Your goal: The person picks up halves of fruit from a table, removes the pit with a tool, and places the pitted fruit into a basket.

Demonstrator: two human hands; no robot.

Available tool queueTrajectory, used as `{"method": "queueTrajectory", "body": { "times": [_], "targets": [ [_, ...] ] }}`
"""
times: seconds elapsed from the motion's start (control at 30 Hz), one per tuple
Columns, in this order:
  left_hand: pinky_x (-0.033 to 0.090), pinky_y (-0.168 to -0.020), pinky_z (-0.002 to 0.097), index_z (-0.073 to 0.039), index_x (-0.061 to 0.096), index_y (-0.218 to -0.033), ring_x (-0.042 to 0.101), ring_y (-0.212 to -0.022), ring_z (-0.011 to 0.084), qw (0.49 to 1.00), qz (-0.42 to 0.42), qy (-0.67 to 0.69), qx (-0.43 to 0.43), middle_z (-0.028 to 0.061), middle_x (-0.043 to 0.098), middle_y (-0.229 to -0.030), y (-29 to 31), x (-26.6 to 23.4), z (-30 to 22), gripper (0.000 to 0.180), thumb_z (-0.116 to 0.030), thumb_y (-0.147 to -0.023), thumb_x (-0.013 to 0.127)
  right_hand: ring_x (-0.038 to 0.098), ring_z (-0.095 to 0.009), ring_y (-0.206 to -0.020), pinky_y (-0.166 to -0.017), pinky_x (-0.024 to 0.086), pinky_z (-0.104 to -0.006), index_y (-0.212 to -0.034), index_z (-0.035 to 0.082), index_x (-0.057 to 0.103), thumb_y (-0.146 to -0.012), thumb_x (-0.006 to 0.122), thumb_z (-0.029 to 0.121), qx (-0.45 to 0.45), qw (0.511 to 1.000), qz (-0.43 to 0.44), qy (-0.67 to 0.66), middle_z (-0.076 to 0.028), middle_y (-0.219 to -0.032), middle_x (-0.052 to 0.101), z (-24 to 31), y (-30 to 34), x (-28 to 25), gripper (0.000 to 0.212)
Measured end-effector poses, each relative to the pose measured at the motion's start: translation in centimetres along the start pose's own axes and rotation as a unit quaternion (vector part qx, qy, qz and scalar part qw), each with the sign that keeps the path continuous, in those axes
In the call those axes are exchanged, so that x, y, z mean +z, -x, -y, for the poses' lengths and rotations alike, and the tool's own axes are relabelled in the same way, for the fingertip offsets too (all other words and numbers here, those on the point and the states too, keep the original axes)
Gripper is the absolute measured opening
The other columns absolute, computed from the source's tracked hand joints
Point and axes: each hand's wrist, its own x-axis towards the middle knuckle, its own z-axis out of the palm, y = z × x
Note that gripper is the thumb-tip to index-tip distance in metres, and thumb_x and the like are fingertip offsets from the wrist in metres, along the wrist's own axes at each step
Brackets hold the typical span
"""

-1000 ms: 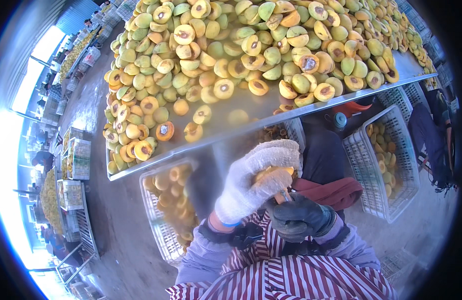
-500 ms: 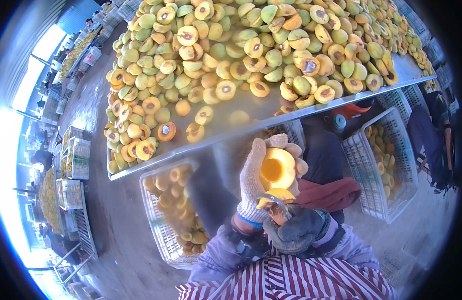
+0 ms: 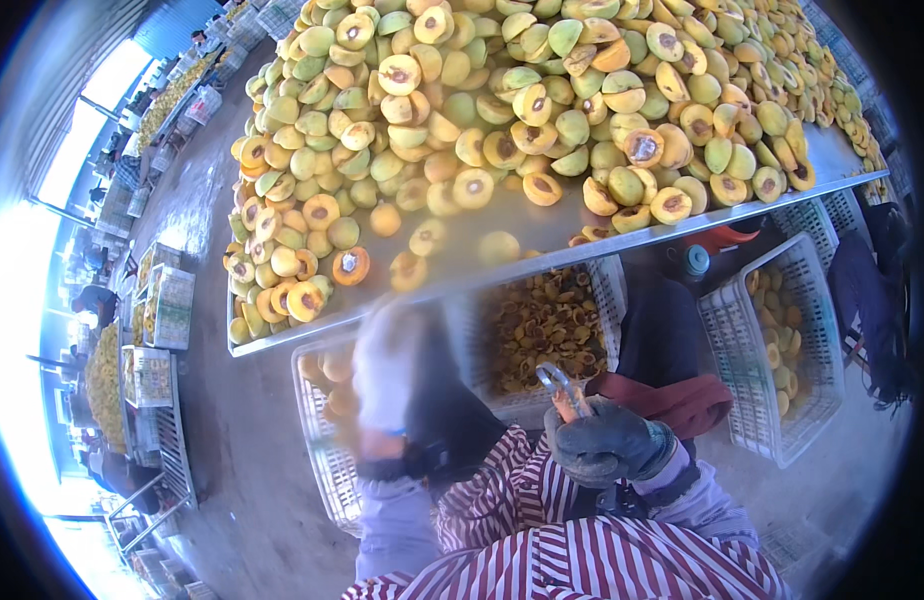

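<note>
My right hand [image 3: 612, 440], in a dark grey glove, is closed round the handle of a pitting tool [image 3: 562, 390] with a curved metal loop blade pointing away from me. My left hand [image 3: 397, 350], in a pale glove, is smeared by motion, so its fingers cannot be made out. It is between the metal table's front edge and the left crate [image 3: 327, 480], which contains yellow peach halves. On the metal table [image 3: 562, 235] lies a large heap of yellow-green peach halves [image 3: 412, 130], many showing brown centres.
Below the table edge, a crate holds brown-orange scraps [image 3: 542, 330]. A white crate [image 3: 772, 420] of peach halves stands at right, near a blue-lidded container [image 3: 696, 262]. Dark red cloth [image 3: 672, 405] lies beside my right hand. More crates [image 3: 167, 305] and people are far left.
My left hand has moved left and away from the right hand. The hollowed peach half and the cut piece by the blade are out of sight. The scrap crate has come into view.
</note>
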Motion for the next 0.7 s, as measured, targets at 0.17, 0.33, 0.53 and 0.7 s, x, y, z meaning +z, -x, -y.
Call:
{"method": "queueTrajectory", "body": {
  "times": [0.17, 0.33, 0.53, 0.7],
  "targets": [
    [0.037, -0.098, 0.0349, -0.008, 0.062, -0.106, 0.046, -0.118, 0.0290, 0.959, 0.197, 0.196, 0.050, 0.0117, 0.052, -0.123, -6.6, 7.4, -0.4, 0.025, -0.012, -0.081, 0.058, 0.033, -0.005, -0.032, -0.030, 0.026, -0.0199, -0.084, 0.001, 0.050, -0.089, 0.055, 0.019, -0.013, 1.000, -0.005, 0.026, 0.000, -0.047, 0.041, 0.7, 0.7, 0.2, 0.020],
    [0.038, -0.097, 0.0390, -0.010, 0.057, -0.112, 0.046, -0.116, 0.0314, 0.949, 0.313, -0.014, -0.030, 0.0115, 0.053, -0.122, -11.2, 10.1, 1.2, 0.039, -0.022, -0.075, 0.064, 0.035, -0.005, -0.034, -0.031, 0.027, -0.0195, -0.081, 0.002, 0.051, -0.089, 0.054, 0.017, -0.036, 0.983, -0.144, 0.105, 0.000, -0.048, 0.043, 1.5, 1.1, 0.7, 0.018],
    [0.043, -0.089, 0.0371, -0.009, 0.050, -0.120, 0.055, -0.102, 0.0287, 0.959, 0.276, -0.050, 0.026, 0.0124, 0.057, -0.113, -12.0, 11.4, 2.0, 0.048, -0.025, -0.077, 0.064, 0.038, -0.006, -0.034, -0.031, 0.028, -0.0194, -0.080, 0.003, 0.053, -0.089, 0.055, 0.016, -0.021, 0.972, -0.216, 0.086, 0.000, -0.051, 0.046, 0.9, -0.5, 0.3, 0.016],
    [0.047, -0.082, 0.0307, -0.005, 0.045, -0.126, 0.056, -0.101, 0.0198, 0.800, 0.253, 0.496, -0.223, 0.0068, 0.055, -0.115, -9.0, 8.0, -1.5, 0.041, -0.029, -0.092, 0.046, 0.043, -0.007, -0.037, -0.033, 0.030, -0.0190, -0.078, 0.004, 0.054, -0.089, 0.055, 0.017, -0.175, 0.886, -0.241, 0.354, 0.000, -0.055, 0.050, 1.2, -0.9, 0.1, 0.017]
  ]
}}
